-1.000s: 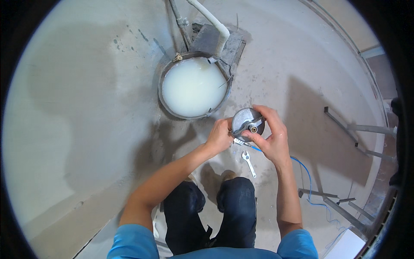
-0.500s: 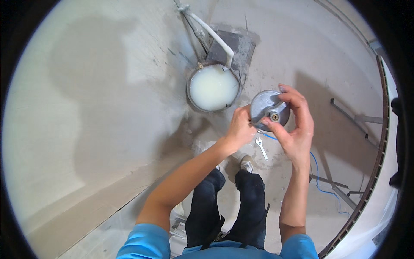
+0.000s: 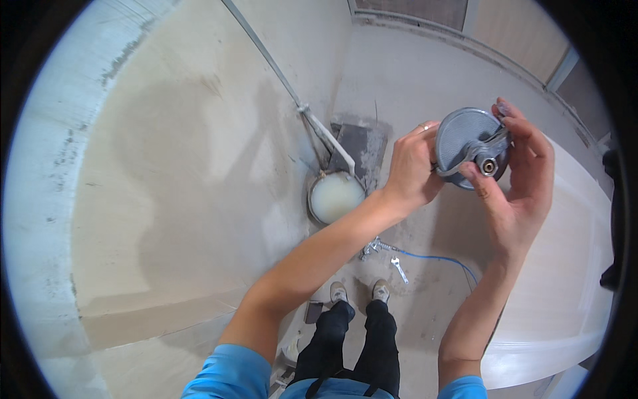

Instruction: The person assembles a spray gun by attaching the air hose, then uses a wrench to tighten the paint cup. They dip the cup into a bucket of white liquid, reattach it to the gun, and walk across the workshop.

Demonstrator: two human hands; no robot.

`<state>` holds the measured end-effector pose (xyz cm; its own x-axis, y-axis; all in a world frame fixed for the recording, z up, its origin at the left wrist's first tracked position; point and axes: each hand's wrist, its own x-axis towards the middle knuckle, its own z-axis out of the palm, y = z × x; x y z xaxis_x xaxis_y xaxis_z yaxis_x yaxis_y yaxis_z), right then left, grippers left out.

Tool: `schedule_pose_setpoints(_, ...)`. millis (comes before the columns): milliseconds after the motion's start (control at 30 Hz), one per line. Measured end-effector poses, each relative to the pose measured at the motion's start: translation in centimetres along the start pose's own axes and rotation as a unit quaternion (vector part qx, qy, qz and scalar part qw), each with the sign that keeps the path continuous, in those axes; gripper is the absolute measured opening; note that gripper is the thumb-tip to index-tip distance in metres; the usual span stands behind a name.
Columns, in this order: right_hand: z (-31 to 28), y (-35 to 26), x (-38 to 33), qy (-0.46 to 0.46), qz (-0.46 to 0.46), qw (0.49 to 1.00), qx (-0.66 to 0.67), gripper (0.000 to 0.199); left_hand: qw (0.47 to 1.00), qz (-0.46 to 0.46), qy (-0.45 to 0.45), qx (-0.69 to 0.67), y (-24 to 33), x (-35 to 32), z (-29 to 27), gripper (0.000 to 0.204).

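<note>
Both my hands hold a round grey metal spray-gun cup lid (image 3: 458,136) up at the right, with a clamp bar and a brass-centred hex fitting on its face. My left hand (image 3: 413,163) grips the lid's left edge, its fingers partly hidden behind. At the other side my right hand (image 3: 522,183) has its thumb close to the fitting and its fingertips at the upper end of the clamp bar. Whether a cup body hangs below the lid is hidden. Down on the floor lies a spray gun (image 3: 372,248) beside an adjustable wrench (image 3: 399,270).
A bucket (image 3: 310,199) of milky liquid stands by the left wall, with a pale pipe (image 3: 335,143) reaching over it and a dark slab (image 3: 365,143) behind. A blue hose (image 3: 432,257) runs right from the gun. A large pale curved panel (image 3: 558,279) fills the right side.
My hands have raised the lid and carried it to the right, holding it throughout. The view has shifted, bringing the spray gun on the floor and the far wall into sight.
</note>
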<state>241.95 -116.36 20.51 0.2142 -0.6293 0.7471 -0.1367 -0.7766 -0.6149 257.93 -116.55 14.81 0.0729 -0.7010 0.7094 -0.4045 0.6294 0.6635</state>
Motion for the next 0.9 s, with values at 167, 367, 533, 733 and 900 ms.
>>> schedule_pose_setpoints(167,-4.9,-6.2,7.5,0.024,-0.069,0.997,-0.002,0.073,0.998,0.053,0.013,-0.008,7.4,8.5,-0.4,0.025)
schedule_pose_setpoints(367,-8.8,-13.0,14.5,0.031,-0.165,0.985,-0.027,0.074,0.989,0.136,0.054,-0.035,15.2,16.1,-1.8,0.023)
schedule_pose_setpoints(533,-10.3,-17.8,17.6,0.043,-0.202,0.977,-0.047,0.071,0.983,0.172,0.054,-0.036,19.9,19.1,-3.5,0.023)
schedule_pose_setpoints(733,-11.3,-22.3,19.7,0.068,-0.249,0.963,-0.082,0.074,0.972,0.225,0.066,-0.029,23.9,21.4,-5.4,0.018)
schedule_pose_setpoints(900,-11.9,-25.2,20.4,0.070,-0.261,0.958,-0.100,0.075,0.965,0.256,0.056,-0.014,26.0,22.2,-6.7,0.020)
